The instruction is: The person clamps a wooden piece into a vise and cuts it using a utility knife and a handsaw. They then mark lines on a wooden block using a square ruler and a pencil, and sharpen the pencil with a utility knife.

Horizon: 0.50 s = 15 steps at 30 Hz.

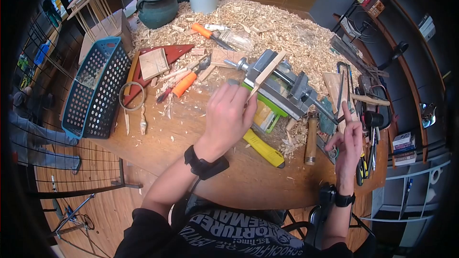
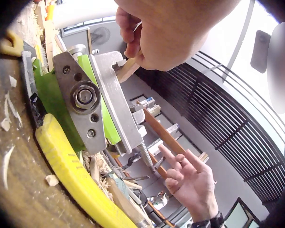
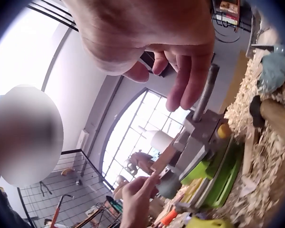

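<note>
My left hand (image 1: 227,112) pinches the near end of a pale, narrow wooden strip (image 1: 269,70). The strip's far part lies across the top of a metal bench vise (image 1: 282,96) with a bright green base. My right hand (image 1: 348,148) hovers at the vise's screw end, palm up and empty, fingers apart and some loosely bent. In the left wrist view the strip (image 2: 128,70) comes out from under the left fingers, right at the top of the vise jaw. From the right wrist, the right fingers (image 3: 197,78) overlap the vise's threaded screw (image 3: 206,92).
A yellow handle (image 1: 264,149) and a wooden handle (image 1: 311,141) lie before the vise. Wood shavings (image 1: 287,33) heap behind it. Orange-handled tools (image 1: 185,84), a red triangular board (image 1: 178,52) and a blue perforated basket (image 1: 91,91) stand left. More hand tools (image 1: 368,148) crowd the right edge.
</note>
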Tool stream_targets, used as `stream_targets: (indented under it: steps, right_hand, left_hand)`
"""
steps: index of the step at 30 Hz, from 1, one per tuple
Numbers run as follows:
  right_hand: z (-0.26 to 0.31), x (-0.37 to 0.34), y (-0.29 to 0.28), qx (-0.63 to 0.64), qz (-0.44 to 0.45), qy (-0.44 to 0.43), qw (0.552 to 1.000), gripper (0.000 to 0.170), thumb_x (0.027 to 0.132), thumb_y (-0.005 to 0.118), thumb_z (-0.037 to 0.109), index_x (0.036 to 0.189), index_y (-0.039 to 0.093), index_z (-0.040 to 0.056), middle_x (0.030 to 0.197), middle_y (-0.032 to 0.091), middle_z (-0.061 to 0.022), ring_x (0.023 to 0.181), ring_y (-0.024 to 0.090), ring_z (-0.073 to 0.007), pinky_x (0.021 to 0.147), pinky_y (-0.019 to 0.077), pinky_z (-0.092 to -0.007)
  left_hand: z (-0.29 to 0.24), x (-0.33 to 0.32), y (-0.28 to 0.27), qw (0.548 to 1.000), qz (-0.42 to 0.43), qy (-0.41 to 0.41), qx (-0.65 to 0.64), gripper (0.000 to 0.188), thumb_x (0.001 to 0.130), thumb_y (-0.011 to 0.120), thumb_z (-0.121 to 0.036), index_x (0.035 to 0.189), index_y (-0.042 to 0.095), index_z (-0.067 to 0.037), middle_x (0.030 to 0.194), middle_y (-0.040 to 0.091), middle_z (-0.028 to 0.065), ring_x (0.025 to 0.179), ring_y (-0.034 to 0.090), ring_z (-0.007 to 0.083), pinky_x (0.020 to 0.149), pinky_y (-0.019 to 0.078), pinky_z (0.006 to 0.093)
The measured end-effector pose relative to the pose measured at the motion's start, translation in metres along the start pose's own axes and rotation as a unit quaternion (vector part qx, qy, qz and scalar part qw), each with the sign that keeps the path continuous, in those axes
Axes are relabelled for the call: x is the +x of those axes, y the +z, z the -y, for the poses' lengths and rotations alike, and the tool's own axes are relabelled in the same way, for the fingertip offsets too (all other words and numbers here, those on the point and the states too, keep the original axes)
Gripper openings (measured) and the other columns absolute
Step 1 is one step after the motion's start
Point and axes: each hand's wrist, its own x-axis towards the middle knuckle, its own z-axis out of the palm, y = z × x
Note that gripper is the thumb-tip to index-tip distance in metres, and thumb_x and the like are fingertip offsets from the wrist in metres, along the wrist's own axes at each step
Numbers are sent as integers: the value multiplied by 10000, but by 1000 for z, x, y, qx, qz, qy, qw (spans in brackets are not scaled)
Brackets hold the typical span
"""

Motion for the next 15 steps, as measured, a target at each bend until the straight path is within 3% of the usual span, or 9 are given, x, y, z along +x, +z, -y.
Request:
stream_targets:
  steps: [2, 3, 4, 6, 7, 11, 14, 15]
  right_hand:
    - [-10, 12, -7, -20, -31, 39, 999, 197, 1050, 442, 236, 917, 392, 99, 1505, 428, -216, 538, 592, -85, 470, 444, -183]
    - [-17, 16, -15, -20, -29, 48, 998, 234, 1061, 428, 285, 969, 460, 72, 1440, 512, -189, 541, 587, -82, 466, 444, -194]
    - [-21, 18, -21, -19, -26, 47, 998, 234, 1061, 428, 285, 969, 460, 72, 1440, 512, -189, 541, 587, -82, 466, 444, -194]
    - [-26, 17, -30, 14, -11, 103, 994, 339, 1068, 407, 355, 1057, 521, 35, 1333, 600, -162, 544, 585, -87, 460, 442, -210]
    - [-28, 16, -31, 14, -12, 99, 995, 435, 1066, 391, 414, 1136, 544, 12, 1181, 665, -143, 540, 578, -89, 451, 428, -211]
    - [-34, 14, -25, -1, -53, 130, 990, 408, 1066, 405, 400, 1087, 537, 15, 1038, 680, -120, 540, 577, -95, 464, 421, -204]
    - [-37, 21, -24, -26, -44, 109, 993, 336, 1065, 436, 355, 1035, 528, 33, 895, 650, -80, 536, 576, -97, 482, 414, -203]
    - [-39, 25, -25, -99, -47, 70, 991, 297, 1063, 451, 327, 1013, 521, 43, 878, 643, -73, 551, 575, -94, 490, 415, -207]
  left_hand:
    - [0, 0, -1, 1000, 4, -3, 4, 146, 822, 698, -33, 769, 563, -20, 690, 529, 117, 646, 519, 296, 578, 414, 400]
    - [0, 1, -1, 1000, 2, -3, 6, 146, 822, 698, -33, 769, 563, -20, 690, 529, 117, 646, 519, 296, 578, 414, 400]
    - [0, 1, -1, 1000, -2, -2, 0, 148, 822, 698, -31, 767, 562, -20, 688, 527, 117, 644, 517, 295, 577, 412, 401]
    - [1, 1, -2, 1000, -6, -3, -5, 150, 822, 698, -29, 765, 560, -20, 687, 525, 117, 642, 515, 295, 575, 410, 402]
    - [2, 0, -1, 1000, -8, 1, -4, 151, 822, 699, -29, 765, 560, -20, 687, 524, 118, 640, 514, 294, 575, 410, 403]
    - [0, 0, 0, 1000, -4, 0, -5, 154, 823, 702, -35, 766, 560, -20, 691, 526, 117, 641, 515, 293, 576, 413, 401]
    - [1, 0, -1, 1000, -5, -1, -6, 156, 827, 702, -39, 765, 560, -21, 690, 527, 115, 642, 516, 292, 576, 414, 399]
    - [1, 0, -2, 1000, -6, 0, -6, 156, 827, 702, -39, 765, 560, -21, 690, 527, 115, 642, 516, 292, 576, 414, 399]
